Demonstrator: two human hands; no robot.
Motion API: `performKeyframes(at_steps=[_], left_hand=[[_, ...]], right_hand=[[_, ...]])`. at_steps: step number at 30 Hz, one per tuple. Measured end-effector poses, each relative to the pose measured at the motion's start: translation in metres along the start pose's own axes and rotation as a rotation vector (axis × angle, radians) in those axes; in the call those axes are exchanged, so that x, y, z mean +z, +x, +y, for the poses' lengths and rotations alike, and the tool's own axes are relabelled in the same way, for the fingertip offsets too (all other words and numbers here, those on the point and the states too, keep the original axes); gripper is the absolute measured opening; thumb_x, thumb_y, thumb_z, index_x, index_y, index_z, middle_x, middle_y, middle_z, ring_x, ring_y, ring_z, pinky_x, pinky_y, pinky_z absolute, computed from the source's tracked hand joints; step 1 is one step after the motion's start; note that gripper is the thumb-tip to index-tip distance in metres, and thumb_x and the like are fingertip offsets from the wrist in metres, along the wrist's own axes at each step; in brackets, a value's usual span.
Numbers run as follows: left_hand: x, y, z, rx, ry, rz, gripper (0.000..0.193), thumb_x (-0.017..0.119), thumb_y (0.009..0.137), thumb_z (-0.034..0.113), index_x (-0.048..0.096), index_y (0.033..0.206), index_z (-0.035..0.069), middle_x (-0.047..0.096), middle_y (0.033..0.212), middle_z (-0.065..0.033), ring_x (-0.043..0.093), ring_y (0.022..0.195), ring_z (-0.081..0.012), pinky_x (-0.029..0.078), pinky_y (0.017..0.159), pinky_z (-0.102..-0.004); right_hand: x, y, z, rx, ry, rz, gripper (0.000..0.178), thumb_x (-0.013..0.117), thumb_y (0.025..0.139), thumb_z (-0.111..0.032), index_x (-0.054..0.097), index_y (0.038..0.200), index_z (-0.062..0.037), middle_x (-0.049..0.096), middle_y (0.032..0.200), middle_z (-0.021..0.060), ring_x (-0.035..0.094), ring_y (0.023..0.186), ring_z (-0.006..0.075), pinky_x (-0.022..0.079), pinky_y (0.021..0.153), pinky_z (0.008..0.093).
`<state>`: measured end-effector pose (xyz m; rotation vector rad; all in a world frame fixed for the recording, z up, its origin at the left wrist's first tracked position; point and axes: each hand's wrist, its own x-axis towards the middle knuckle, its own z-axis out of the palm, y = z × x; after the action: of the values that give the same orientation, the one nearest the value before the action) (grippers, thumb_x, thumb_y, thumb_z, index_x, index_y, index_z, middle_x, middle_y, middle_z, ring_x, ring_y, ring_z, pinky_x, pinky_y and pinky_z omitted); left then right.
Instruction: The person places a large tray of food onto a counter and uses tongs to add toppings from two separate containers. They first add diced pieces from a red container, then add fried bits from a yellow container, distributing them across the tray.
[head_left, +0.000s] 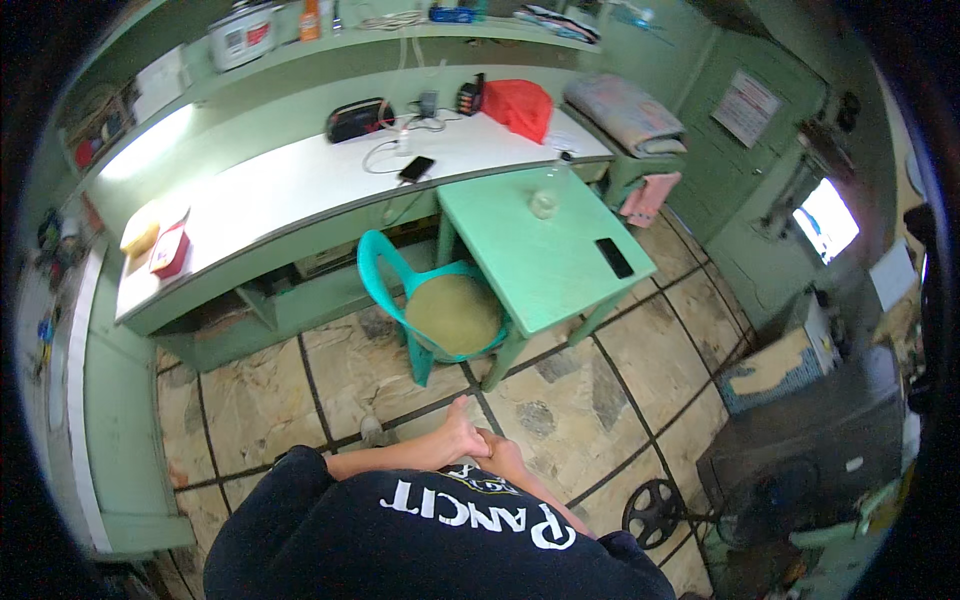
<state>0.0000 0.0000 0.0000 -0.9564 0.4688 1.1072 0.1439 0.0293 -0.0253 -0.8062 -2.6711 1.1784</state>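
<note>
My left hand [461, 438] and my right hand [500, 457] meet in front of my dark printed shirt [430, 540], over the tiled floor. Both look closed against each other, with one digit of the left hand pointing up. Whether anything small lies between them is hidden. Beyond them stands a teal plastic chair [382, 262] with a round olive seat cushion [453, 314]. To its right is a light green table [520, 255], bearing a black phone [614, 258] and a clear bottle [545, 203] with a dark top. Neither hand touches the furniture.
Along the wall runs a white-topped counter [270, 205] with a red tub [170, 250], a plugged-in phone [416, 169], a black radio-like box [360, 120] and a red cloth [518, 108]. A black wheel [652, 513] stands at lower right, beside a dark cabinet [800, 440].
</note>
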Motion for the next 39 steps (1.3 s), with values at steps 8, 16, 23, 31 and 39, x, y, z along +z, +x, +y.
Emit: performKeyframes(at_steps=[8,16,23,31,39], left_hand=[[-0.120,0.009,0.141,0.312,0.173,-0.418,0.066,0.044,0.090,0.053,0.028,0.145,0.022,0.036,0.143,-0.0225,0.033,0.133,-0.0370,0.022,0.110,-0.0533],[-0.519,-0.122,0.188,1.226,-0.099,0.805,0.050,0.043,0.091,0.047,0.060,0.119,0.008,0.065,0.107,-0.0176,0.060,0.100,-0.0337,0.045,0.085,-0.0459],[-0.590,-0.096,0.066,0.638,0.411,0.878,0.038,0.046,0.092,0.037,0.056,0.117,0.011,0.059,0.115,-0.0127,0.058,0.087,-0.0287,0.047,0.075,-0.0439],[-0.536,-0.114,0.114,0.836,0.250,0.617,0.038,0.048,0.092,0.034,0.049,0.126,0.016,0.059,0.117,-0.0102,0.061,0.084,-0.0284,0.048,0.074,-0.0450],[-0.588,-0.213,0.157,1.106,-0.464,0.740,0.046,0.046,0.095,0.036,0.037,0.135,0.017,0.058,0.114,-0.0115,0.062,0.080,-0.0283,0.048,0.073,-0.0453]], right_hand=[[0.087,0.039,0.080,0.278,0.201,-0.167,0.027,0.061,0.084,-0.029,0.064,0.098,-0.0068,0.065,0.074,0.0185,0.064,0.064,0.0332,0.049,0.059,0.0423],[0.121,-0.055,0.232,0.617,-0.195,-0.619,0.034,0.056,0.084,-0.035,0.068,0.087,-0.0037,0.066,0.081,0.0202,0.066,0.080,0.0300,0.049,0.069,0.0432],[0.103,-0.005,0.237,0.657,-0.313,-0.596,0.029,0.057,0.078,-0.029,0.067,0.079,-0.0023,0.066,0.080,0.0204,0.065,0.079,0.0344,0.049,0.069,0.0463],[0.223,0.224,0.068,-0.045,-0.156,-0.603,0.038,0.054,0.086,-0.039,0.068,0.090,-0.0037,0.066,0.074,0.0174,0.065,0.069,0.0275,0.049,0.064,0.0397],[0.359,0.323,-0.136,-0.574,-0.487,-1.084,0.034,0.056,0.086,-0.041,0.066,0.100,-0.0116,0.067,0.091,0.0174,0.064,0.086,0.0376,0.051,0.069,0.0485]])
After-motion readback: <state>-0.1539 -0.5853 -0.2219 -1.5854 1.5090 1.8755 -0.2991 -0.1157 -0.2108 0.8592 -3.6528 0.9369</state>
